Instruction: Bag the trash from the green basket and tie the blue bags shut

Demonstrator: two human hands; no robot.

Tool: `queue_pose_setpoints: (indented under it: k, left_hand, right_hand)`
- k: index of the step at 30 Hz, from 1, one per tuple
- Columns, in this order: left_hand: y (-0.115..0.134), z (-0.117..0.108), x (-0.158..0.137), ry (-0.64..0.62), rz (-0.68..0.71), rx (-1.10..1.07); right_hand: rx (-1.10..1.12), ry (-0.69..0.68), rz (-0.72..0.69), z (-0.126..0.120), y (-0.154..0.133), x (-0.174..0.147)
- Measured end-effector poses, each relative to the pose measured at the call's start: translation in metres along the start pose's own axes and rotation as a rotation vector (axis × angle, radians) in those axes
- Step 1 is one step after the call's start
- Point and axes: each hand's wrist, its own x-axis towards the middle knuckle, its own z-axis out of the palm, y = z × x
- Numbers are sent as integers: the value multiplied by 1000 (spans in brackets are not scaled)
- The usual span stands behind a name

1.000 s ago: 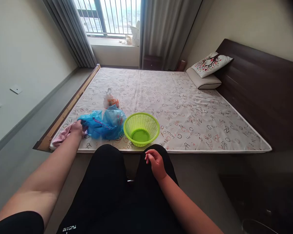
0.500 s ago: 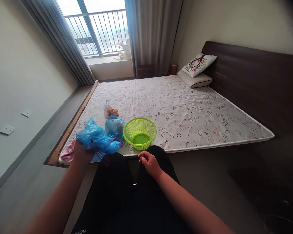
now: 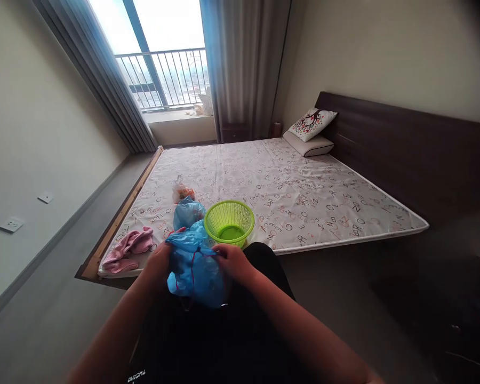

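Observation:
A crumpled blue plastic bag [image 3: 202, 277] with red drawstrings hangs between my hands, over my lap. My left hand [image 3: 160, 264] is closed on its left upper edge. With the fingers pinched, my right hand [image 3: 234, 261] grips the right upper edge. Just beyond the bag, on the mattress, stands a green plastic basket [image 3: 229, 221] that looks empty. Left of the basket sits another light-blue bag [image 3: 188, 212], its contents hidden. Behind that lies a clear bag [image 3: 184, 193] with something orange in it.
A pink cloth [image 3: 130, 249] lies at the near left corner of the letter-patterned mattress [image 3: 304, 197]. Pillows [image 3: 312, 128] rest by the dark headboard [image 3: 384, 130]. A wooden bed-frame rail [image 3: 124, 208] runs along the left side.
The blue bag has come right and toward me, over my lap, uncovering the pink cloth. My right hand has gone from resting by my knee to gripping the bag's edge.

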Motion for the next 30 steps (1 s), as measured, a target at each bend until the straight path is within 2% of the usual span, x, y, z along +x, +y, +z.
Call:
queue_pose_setpoints:
  k: [3,6,8,12,15,18,21,23,26,30]
  left_hand:
    - [-3,-19,1,58,91,227]
    - [-13,-33,2,128,174,471]
    - [-21,-38,0,136,180,566]
    - [-27,-45,-2,102,139,572]
    - [-23,-46,-6,17,116,494]
    - [-16,-33,-23,-45,258,495]
    - [-7,-6,-53,112,533,529]
    - [-3,15,-72,209,659,548]
    - [0,36,-84,233,671,618]
    - [-3,39,-80,183,580,705]
  right_hand:
    - [64,148,4,-17,-10,-2]
    - [153,170,35,-30,-16,-6]
    - [249,171,63,-34,-19,-9]
    - [409,204,181,-32,-24,-16]
    - [500,231,190,-30,-29,-19]
    - [562,231,195,-30,-39,-23]
    - [612,223,228,-28,-52,-28]
    - [636,219,251,-26,-61,-32]
    - [654,205,249,-23,-73,-38]
    - [633,144,232,-23,-82,-45]
